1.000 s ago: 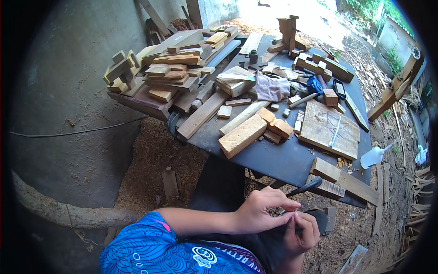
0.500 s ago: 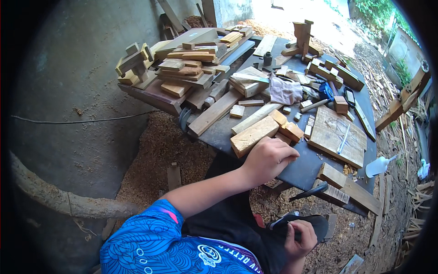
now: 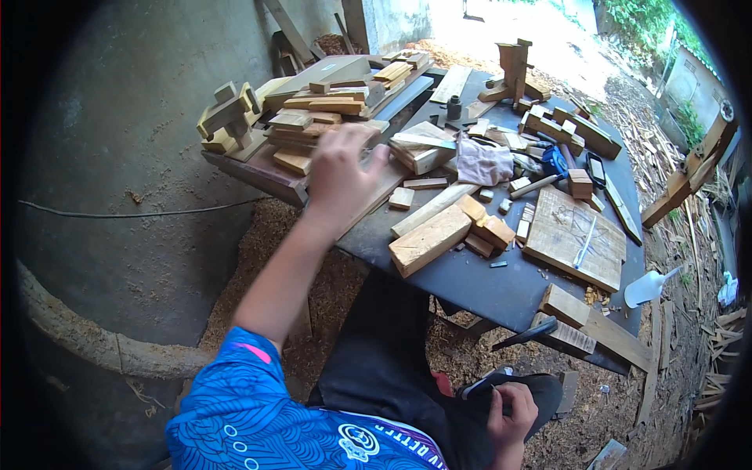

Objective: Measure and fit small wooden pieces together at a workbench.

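My left hand [image 3: 342,176] reaches over the left part of the table, in front of a stack of wooden offcuts [image 3: 321,106]. Its thumb stands apart from the fingers and I see nothing in it; whether it touches the wood I cannot tell. My right hand [image 3: 513,411] is low by my knee, thumb and fingertips pinched together. A tiny dark tip shows at the pinch, too small to name. On the near table edge lies a thick wooden block [image 3: 429,241], beside smaller orange-brown blocks [image 3: 493,230]. A small greenish piece [image 3: 498,265] lies right of them.
The dark table [image 3: 470,290] also bears a pinkish cloth [image 3: 484,162], a blue tape measure [image 3: 554,160], a flat board [image 3: 560,235] with a white pen-like stick [image 3: 585,243], and a white squeeze bottle [image 3: 646,289]. A clamp handle [image 3: 526,334] juts from the near right edge.
My left hand has swung left and away from me, from beside the thick block to the wood stack, its thumb now apart. The small greenish piece now shows. My right hand stays pinched.
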The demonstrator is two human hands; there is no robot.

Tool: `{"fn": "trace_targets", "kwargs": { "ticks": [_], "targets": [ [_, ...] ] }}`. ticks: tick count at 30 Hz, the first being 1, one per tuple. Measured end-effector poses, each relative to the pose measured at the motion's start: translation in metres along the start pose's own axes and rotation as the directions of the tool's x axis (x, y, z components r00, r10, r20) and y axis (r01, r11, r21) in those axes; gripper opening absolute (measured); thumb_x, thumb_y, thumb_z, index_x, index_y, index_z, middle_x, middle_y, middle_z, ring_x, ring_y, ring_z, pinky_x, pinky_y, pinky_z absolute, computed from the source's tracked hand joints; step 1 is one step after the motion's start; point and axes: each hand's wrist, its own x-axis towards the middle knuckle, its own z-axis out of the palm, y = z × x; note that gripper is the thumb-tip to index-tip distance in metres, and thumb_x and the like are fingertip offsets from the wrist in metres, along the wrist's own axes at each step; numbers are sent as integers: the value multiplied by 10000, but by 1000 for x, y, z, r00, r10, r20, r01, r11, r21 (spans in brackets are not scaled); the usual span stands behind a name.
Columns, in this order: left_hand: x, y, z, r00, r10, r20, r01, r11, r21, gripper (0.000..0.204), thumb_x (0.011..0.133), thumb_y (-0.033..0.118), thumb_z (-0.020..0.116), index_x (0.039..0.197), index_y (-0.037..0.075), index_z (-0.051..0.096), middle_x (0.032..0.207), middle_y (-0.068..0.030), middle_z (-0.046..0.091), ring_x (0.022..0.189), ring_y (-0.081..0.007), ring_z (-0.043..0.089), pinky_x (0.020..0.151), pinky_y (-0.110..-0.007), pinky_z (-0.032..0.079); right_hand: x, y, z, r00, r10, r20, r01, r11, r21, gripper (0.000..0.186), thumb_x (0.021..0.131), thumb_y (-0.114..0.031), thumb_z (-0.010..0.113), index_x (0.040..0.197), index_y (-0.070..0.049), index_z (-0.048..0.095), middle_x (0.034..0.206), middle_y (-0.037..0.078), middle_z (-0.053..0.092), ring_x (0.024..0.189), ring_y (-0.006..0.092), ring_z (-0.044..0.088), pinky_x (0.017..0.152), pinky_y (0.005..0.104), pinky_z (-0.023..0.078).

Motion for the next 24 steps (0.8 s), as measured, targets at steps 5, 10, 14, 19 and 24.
{"fn": "trace_targets", "kwargs": {
  "ticks": [5,10,14,19,24],
  "targets": [
    [42,-102,6,956,188,226,-239,944,228,488,930,321,699,1348,70,665,1415,-187,623,1281,-388,602,1069,-474,489,-11,16,-11,1000,25,-3,-26,993,-117,111,828,4,773,902,-48,707,860,115,715,707,267,718,616,347,580],
    [27,-150,-20,890,150,429,-189,981,49,483,937,96,677,1400,-14,594,1462,-235,572,1350,-434,542,1146,-461,428,-10,23,9,991,31,129,-17,994,-110,119,899,-176,761,979,-99,721,861,77,701,721,273,717,618,378,585],
    [31,-155,-15,878,208,431,-231,973,2,479,939,-21,614,1415,-1,564,1504,-214,533,1401,-426,495,1174,-462,399,-8,18,14,992,-12,125,26,993,-115,130,928,-214,748,985,-105,707,875,58,691,739,274,715,611,388,580],
    [44,-140,-14,852,228,471,-271,962,24,542,881,-103,574,1411,10,572,1482,-179,517,1363,-429,501,1147,-483,413,-14,17,17,989,26,142,-8,993,-122,132,959,-230,713,1001,-106,698,895,69,682,763,290,714,628,405,580],
    [51,-141,-17,838,229,495,-294,954,57,590,785,-176,606,1339,23,559,1400,-166,506,1325,-421,493,1116,-490,426,-14,18,29,990,-8,144,17,998,-59,145,968,-237,703,1009,-99,692,897,76,678,778,302,715,646,419,584]
  ]
}}
